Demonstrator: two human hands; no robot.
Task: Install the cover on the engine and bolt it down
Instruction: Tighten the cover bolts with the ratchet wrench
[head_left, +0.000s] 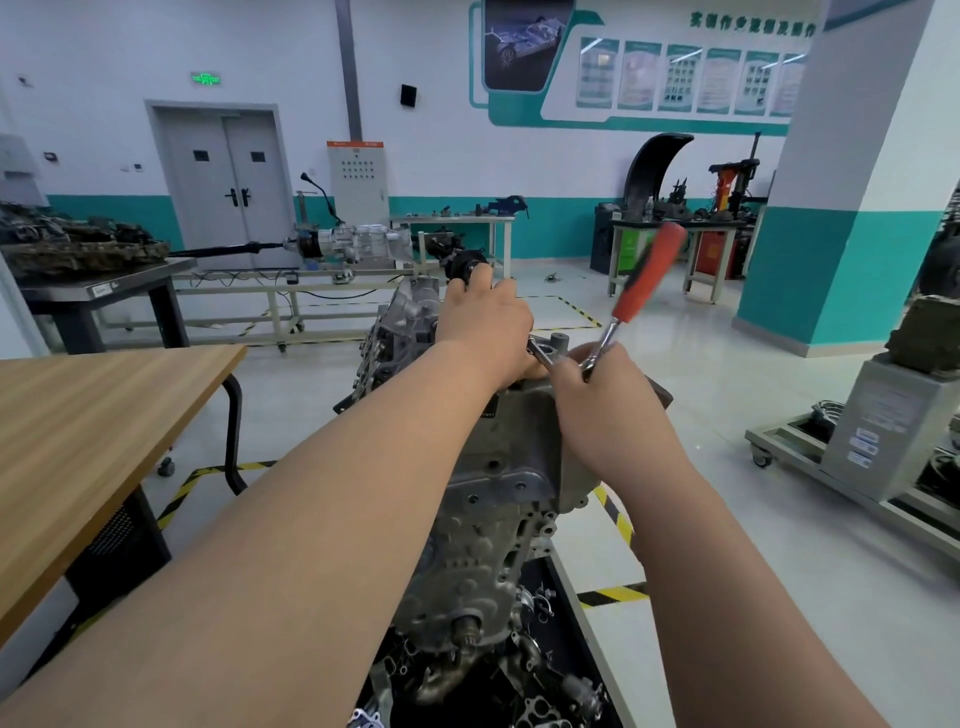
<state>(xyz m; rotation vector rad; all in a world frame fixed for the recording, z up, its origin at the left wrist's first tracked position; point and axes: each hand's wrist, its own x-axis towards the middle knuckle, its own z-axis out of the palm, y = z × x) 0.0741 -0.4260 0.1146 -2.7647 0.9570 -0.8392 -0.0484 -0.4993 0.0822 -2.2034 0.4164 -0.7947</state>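
Note:
A grey engine stands upright in front of me, its metal cover lying against the near face. My left hand rests on top of the engine, fingers curled over its far edge. My right hand grips the steel shaft of a ratchet wrench with a red and black handle. The handle points up and to the right. The ratchet's head sits at the engine's top edge, between my two hands. What the head sits on is hidden.
A wooden table stands at the left. A black tray with several loose metal parts lies under the engine. A grey stand on casters is at the right. Yellow-black tape marks the floor around me.

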